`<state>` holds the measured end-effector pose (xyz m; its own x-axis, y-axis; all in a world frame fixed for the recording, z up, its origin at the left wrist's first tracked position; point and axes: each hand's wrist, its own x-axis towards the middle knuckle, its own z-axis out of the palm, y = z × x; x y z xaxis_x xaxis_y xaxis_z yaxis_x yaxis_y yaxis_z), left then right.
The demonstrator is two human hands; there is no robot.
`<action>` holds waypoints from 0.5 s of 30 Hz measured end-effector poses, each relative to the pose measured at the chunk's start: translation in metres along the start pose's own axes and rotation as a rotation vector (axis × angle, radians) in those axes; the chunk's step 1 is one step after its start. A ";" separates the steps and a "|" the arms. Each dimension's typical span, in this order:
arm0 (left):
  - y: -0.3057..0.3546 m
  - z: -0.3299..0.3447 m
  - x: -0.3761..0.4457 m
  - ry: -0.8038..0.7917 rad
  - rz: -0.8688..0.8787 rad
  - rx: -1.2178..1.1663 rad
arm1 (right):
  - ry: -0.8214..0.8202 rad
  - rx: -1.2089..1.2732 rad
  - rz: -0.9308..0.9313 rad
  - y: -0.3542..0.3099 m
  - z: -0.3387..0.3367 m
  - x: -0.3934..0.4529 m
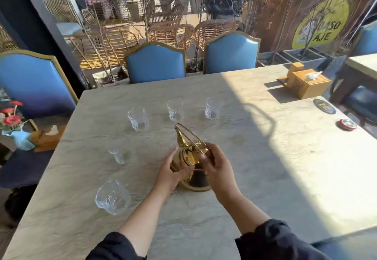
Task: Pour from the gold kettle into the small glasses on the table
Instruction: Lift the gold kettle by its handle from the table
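The gold kettle point(193, 176) stands on the pale stone table point(255, 157), its spout pointing away from me. My left hand point(171, 173) presses against the kettle's left side. My right hand point(217, 168) grips its handle and top from the right. Several small clear glasses surround it: three in a far row point(138, 119), point(175, 109), point(213, 108), one to the kettle's left point(120, 153), and a wider one near the front left point(112, 197). All the glasses look empty.
A wooden tissue box point(308, 83) sits at the far right of the table, with a dark coaster point(324, 106) and a small round lid point(347, 124) near the right edge. Blue chairs point(156, 63) line the far side. A vase of red flowers point(12, 123) stands at the left.
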<state>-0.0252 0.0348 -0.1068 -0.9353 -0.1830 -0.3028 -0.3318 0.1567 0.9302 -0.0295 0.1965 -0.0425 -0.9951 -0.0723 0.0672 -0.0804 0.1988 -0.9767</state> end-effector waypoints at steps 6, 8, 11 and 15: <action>0.019 0.009 0.003 -0.053 0.048 -0.026 | 0.013 0.103 0.055 -0.011 -0.011 0.012; 0.033 0.014 0.009 -0.084 0.089 -0.044 | 0.048 0.110 0.061 -0.020 -0.017 0.024; 0.056 0.025 0.024 -0.154 0.134 -0.086 | 0.127 0.064 0.060 -0.035 -0.028 0.048; 0.082 0.039 0.043 -0.240 0.165 -0.069 | 0.202 -0.050 0.028 -0.052 -0.044 0.085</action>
<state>-0.0976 0.0780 -0.0521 -0.9809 0.0753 -0.1794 -0.1718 0.0974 0.9803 -0.1120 0.2228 0.0233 -0.9878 0.1306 0.0845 -0.0502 0.2463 -0.9679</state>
